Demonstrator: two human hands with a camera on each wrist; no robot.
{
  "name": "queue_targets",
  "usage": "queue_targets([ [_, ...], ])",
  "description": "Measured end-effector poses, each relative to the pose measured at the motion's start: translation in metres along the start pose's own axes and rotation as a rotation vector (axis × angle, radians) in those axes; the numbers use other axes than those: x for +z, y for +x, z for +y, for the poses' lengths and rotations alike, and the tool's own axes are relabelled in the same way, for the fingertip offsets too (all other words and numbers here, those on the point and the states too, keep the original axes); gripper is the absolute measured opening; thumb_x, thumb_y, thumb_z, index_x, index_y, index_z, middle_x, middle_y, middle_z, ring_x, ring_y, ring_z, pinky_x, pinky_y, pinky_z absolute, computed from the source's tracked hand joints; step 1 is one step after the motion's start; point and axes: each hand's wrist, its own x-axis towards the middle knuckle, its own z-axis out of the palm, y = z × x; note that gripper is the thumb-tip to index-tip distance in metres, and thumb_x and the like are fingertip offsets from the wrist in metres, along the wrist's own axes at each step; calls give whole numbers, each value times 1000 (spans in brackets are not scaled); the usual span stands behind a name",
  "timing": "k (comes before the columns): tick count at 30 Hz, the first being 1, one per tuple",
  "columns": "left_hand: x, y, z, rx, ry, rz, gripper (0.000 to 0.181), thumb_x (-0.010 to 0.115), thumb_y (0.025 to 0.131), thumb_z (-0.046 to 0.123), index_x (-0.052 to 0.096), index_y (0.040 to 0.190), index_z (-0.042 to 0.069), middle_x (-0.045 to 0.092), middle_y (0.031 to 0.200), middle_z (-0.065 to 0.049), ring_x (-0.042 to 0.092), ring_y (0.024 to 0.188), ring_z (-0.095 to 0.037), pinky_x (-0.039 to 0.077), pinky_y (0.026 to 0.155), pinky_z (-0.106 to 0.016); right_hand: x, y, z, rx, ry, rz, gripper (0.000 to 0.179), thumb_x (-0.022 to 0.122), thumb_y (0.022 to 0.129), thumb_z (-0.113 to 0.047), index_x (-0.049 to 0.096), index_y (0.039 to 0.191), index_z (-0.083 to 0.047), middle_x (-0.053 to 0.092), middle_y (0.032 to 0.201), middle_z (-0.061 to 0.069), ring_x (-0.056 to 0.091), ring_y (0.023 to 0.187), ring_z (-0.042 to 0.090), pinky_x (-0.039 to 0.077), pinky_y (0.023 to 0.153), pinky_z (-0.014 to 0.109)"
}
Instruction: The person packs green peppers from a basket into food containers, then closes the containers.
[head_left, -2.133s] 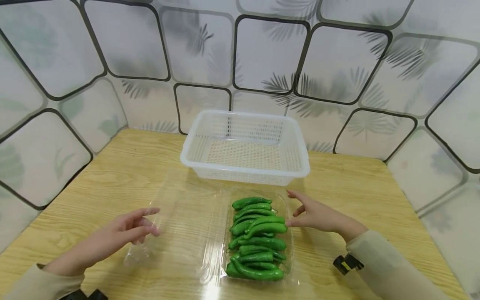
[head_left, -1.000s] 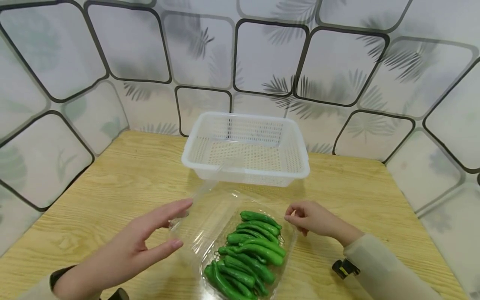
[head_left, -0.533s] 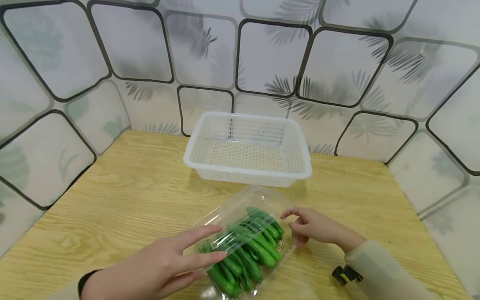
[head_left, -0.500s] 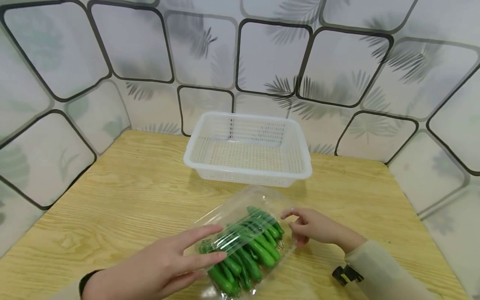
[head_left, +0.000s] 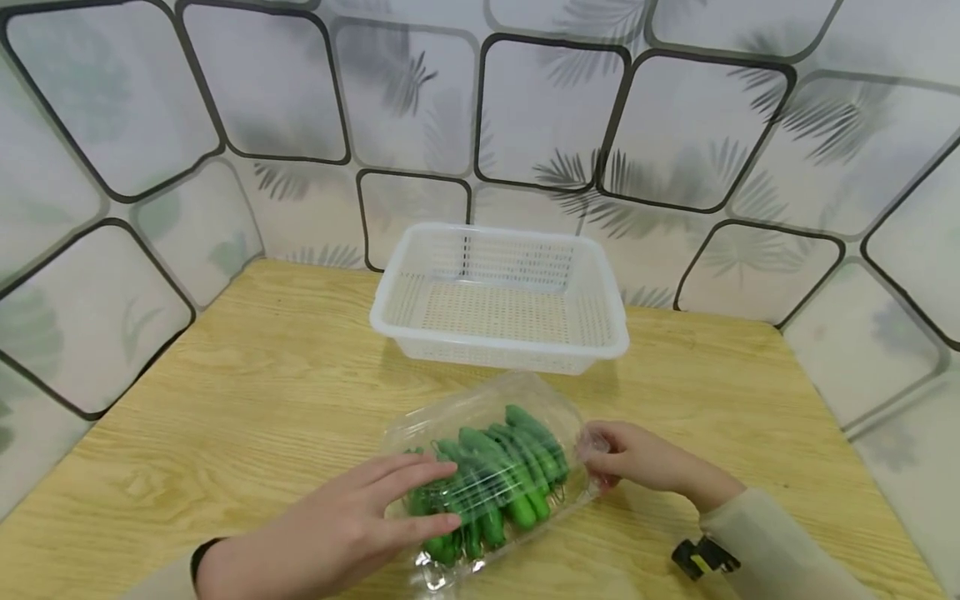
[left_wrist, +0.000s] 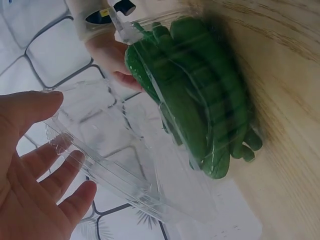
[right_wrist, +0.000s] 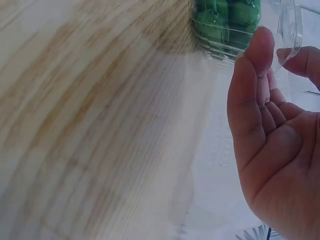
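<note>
A clear plastic clamshell box [head_left: 450, 421] lies tilted across the front of the table, with several green peppers [head_left: 517, 467] in it. Its hinged lid [left_wrist: 135, 185] leans over the peppers, its left side apart from the base in the left wrist view. My left hand [head_left: 337, 525] has its fingers spread and fairly straight against the lid's free edge. With thumb and fingers, my right hand [head_left: 630, 457] pinches the right edge of the box. In the right wrist view, the thumb [right_wrist: 302, 65] meets the plastic rim opposite the fingertips.
Behind the box stands a white perforated plastic basket [head_left: 498, 342] with nothing in it. The wooden table [head_left: 247, 392] backs onto a patterned wall covering [head_left: 412, 100]. Black wrist devices [head_left: 705, 557] sit on the sleeves.
The lid, flat open on the left at first, has swung over the peppers with my left hand moving right. The box has turned at an angle. My right hand has closed onto its edge.
</note>
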Motion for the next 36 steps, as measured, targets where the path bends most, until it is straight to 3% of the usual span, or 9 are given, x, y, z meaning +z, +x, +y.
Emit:
queue_targets([
  [5,3,0,-1,-12,-13,-62,53,72,81,15,56,131,24,42,141,-7,42,125,-25,43,93,-42,-1,-1,2,14,67,4,18,51,97,-14,42,102,1,53,88,12,55,69,18,51,60,34],
  [9,5,-1,-2,-28,-13,-106,54,73,79,13,57,129,25,42,141,-5,40,127,-22,42,94,-41,-3,0,1,-9,62,30,19,46,99,-16,43,103,2,49,96,13,54,76,19,50,65,36],
  [16,10,-3,-7,11,21,-134,59,76,76,15,55,131,23,42,140,-8,41,126,-24,43,93,-41,-8,4,-2,36,120,100,37,36,103,-25,54,106,6,57,94,7,59,84,17,50,74,32],
  [26,14,-12,-10,-66,-4,-214,63,78,71,6,57,129,20,34,147,-7,35,132,-28,42,94,-47,-7,1,1,30,88,51,29,45,100,-22,54,104,5,58,96,10,59,89,22,49,78,36],
  [29,17,-17,-12,-71,-7,-154,50,69,77,3,59,124,16,36,146,-10,38,130,-31,42,94,-46,-6,1,3,8,101,32,28,46,99,-20,54,103,6,58,97,10,59,88,19,49,78,36],
  [32,20,-20,-15,-135,-21,-21,26,52,91,9,61,115,14,45,138,-10,47,122,-29,46,90,-39,-3,0,4,-14,111,15,26,47,99,-18,54,102,6,58,96,10,60,87,17,49,78,35],
  [34,20,-21,-15,-235,-19,67,19,46,96,17,59,108,13,53,129,-8,54,113,-24,49,85,-35,-1,-1,4,-26,121,4,24,47,99,-17,55,101,5,58,95,10,60,86,18,50,77,36],
  [36,18,-21,-16,-392,-1,91,15,52,95,20,57,105,10,57,117,-4,57,104,-18,51,79,-32,1,-2,4,-29,126,-1,23,48,98,-17,55,101,5,59,94,11,60,85,18,50,77,36],
])
